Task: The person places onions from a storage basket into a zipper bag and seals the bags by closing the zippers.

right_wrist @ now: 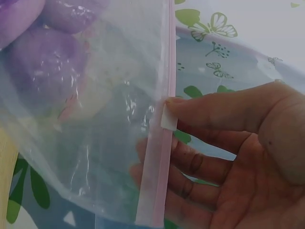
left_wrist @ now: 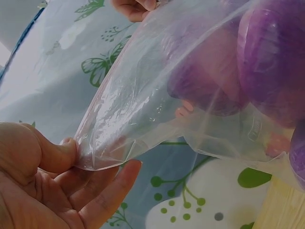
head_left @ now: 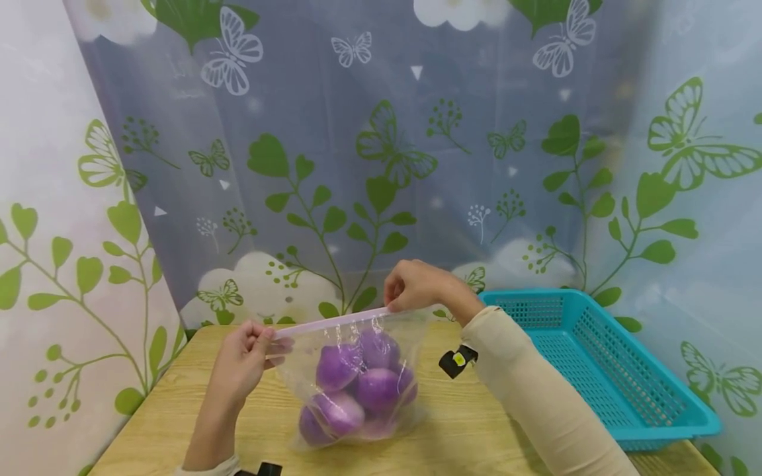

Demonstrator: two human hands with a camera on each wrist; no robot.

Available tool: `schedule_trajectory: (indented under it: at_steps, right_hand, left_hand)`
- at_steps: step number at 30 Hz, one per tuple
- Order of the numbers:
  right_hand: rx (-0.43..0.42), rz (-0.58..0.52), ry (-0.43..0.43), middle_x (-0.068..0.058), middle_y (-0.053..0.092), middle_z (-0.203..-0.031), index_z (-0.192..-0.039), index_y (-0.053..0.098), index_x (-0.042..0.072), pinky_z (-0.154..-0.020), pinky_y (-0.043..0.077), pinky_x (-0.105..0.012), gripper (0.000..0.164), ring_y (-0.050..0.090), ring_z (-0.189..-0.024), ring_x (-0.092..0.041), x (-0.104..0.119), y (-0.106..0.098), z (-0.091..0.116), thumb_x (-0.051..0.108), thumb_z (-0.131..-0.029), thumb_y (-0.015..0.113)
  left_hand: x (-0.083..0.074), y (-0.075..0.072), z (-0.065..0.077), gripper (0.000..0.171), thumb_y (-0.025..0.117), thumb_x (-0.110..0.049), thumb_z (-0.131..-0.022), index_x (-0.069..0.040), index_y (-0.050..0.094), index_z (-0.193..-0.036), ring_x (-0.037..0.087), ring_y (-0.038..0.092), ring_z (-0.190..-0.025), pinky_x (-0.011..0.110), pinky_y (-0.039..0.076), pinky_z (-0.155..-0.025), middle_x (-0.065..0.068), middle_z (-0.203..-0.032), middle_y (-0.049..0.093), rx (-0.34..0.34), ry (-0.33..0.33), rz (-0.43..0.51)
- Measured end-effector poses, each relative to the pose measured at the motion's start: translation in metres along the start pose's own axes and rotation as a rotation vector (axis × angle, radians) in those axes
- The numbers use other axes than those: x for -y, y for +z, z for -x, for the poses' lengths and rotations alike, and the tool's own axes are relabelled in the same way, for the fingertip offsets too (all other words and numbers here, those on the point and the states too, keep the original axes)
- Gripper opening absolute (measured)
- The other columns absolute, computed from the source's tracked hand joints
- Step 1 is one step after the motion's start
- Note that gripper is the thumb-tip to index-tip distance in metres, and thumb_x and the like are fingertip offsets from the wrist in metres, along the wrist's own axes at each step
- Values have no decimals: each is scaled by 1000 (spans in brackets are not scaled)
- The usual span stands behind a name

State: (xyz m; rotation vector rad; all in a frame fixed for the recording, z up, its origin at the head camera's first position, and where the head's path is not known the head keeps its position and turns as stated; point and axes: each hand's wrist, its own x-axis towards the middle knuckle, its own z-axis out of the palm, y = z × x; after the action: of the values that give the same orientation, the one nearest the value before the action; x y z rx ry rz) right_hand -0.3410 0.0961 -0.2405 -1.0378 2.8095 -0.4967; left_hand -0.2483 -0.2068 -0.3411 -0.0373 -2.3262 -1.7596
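A clear plastic slider zip bag [head_left: 413,344] with a pale pink zip strip is held up over the table. Several round purple things [head_left: 378,389], some paler on one side, fill its lower part; their exact kind is unclear. My left hand [head_left: 243,357] pinches the bag's top left corner between thumb and fingers, as the left wrist view confirms. At the strip's other end is my right hand [head_left: 423,285]. In the right wrist view its thumb and finger pinch the small white slider [right_wrist: 169,117], its other fingers lying behind the bag.
A turquoise perforated plastic basket [head_left: 651,433] stands on the right side of the wooden table [head_left: 172,403], beyond my right forearm. Printed curtains [head_left: 321,218] with leaves and butterflies hang behind and on both sides.
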Motion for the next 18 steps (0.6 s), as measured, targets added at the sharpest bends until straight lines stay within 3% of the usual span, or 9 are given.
schedule_trajectory:
  at_steps: [9,18]
  right_hand:
    - [-15,-58,26,-1,69,-78,-88,75,9,-62,51,-21,6,59,-68,-11,-25,-8,11,11,-92,72]
    - [-3,-168,43,-6,67,-74,-89,74,3,-61,55,-23,8,62,-65,-16,-41,-8,22,4,-94,67]
  left_hand:
    - [0,-2,0,21,41,-10,-111,8,52,-108,0,72,-83,28,66,-86,22,-110,76,-4,0,-7]
    - [1,1,-1,20,43,-10,-110,7,51,-104,3,74,-84,29,67,-85,24,-112,76,3,10,13]
